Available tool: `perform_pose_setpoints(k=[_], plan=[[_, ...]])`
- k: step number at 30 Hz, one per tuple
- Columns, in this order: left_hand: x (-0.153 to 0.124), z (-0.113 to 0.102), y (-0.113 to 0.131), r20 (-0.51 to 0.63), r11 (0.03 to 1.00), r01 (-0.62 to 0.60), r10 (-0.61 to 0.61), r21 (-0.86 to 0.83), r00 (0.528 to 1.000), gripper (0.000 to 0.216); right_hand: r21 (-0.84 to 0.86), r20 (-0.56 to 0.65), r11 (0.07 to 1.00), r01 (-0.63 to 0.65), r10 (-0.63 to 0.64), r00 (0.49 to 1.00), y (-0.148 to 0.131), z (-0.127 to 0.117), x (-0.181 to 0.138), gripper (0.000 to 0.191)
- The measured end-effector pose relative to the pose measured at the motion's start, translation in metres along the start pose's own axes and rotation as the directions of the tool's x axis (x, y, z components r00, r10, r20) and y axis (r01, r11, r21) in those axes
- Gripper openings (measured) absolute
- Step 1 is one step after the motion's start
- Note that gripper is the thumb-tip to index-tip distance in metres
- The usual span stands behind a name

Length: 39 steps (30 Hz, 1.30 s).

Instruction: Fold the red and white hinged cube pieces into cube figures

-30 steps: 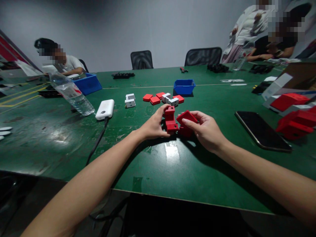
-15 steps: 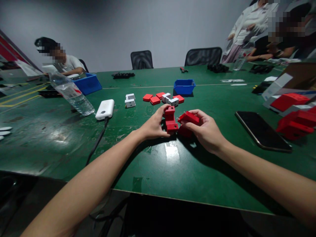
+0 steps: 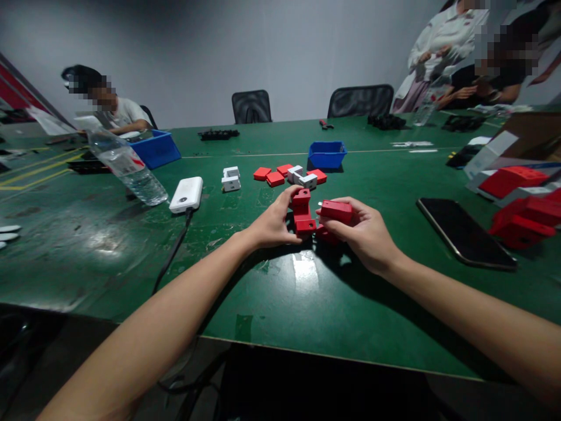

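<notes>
Bottle (image 3: pixel 127 166) first, at the left: it appears to lean, though the wide lens may cause that, and a bump could tip it toward the power bank (image 3: pixel 186 196) just beside it. A cable (image 3: pixel 172 254) runs from the bank toward the table's near edge, left of the left forearm (image 3: pixel 175 313); an elbow swinging outward might snag it and drag the bank along. The white block (image 3: pixel 231 179) sits apart, out of harm's way.

The left hand (image 3: pixel 276 219) is curved in a wide C, thumb low and forefinger high, gripping the red bracket (image 3: pixel 302 211) near the middle of the table (image 3: pixel 372 316). With so few contact points, a sideways push might twist the bracket loose. Behind it, the red tiles (image 3: pixel 276 179) and white parts (image 3: pixel 302 176) lie close enough for a forward slip to scatter them.

Right of the bracket, the right hand (image 3: pixel 366 234) pinches a red block (image 3: pixel 336 209) between thumb and fingers, nearly closed. A lower piece (image 3: pixel 326 235) shows beneath; whether they are joined, I cannot tell. Tilting the block could let it slide free. The phone (image 3: pixel 467 233) lies farther right, where a careless forearm might brush it.
</notes>
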<state>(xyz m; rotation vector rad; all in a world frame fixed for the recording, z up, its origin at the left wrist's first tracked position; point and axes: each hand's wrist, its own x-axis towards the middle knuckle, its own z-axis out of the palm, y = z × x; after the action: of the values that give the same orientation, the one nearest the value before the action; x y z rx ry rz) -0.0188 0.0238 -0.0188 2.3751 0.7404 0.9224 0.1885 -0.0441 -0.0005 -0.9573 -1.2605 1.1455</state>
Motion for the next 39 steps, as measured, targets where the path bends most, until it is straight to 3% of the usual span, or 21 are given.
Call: perform_pose_setpoints(k=[7, 18, 25, 33, 39], plan=[[0.0006, 0.0001, 0.0012, -0.004, 1.000, -0.015, 0.015, 0.000, 1.000, 0.099, -0.081, -0.007, 0.997, 0.002, -0.002, 1.000, 0.0026, -0.0016, 0.0006, 0.033], [0.0001, 0.0002, 0.0016, -0.004, 1.000, -0.001, 0.001, 0.013, 1.000, 0.100, 0.036, 0.020, 0.997, -0.074, 0.074, 0.997, -0.0027, 0.0025, -0.0013, 0.031], [0.0004, -0.0004, 0.0014, 0.000, 1.000, -0.003, 0.003, -0.002, 1.000, 0.102, 0.016, 0.013, 0.995, -0.094, 0.094, 0.995, -0.0060, 0.0039, -0.0018, 0.035], [0.0001, -0.0009, 0.0000, 0.005, 1.000, -0.005, 0.005, 0.003, 1.000, 0.103, -0.093, -0.062, 0.995, -0.020, 0.014, 0.998, 0.0020, -0.0022, -0.0002, 0.034], [0.0001, -0.0011, 0.0002, 0.009, 1.000, 0.011, -0.011, 0.004, 1.000, 0.104, 0.074, -0.038, 0.991, -0.115, 0.118, 0.992, 0.0019, -0.0020, 0.0006, 0.041]])
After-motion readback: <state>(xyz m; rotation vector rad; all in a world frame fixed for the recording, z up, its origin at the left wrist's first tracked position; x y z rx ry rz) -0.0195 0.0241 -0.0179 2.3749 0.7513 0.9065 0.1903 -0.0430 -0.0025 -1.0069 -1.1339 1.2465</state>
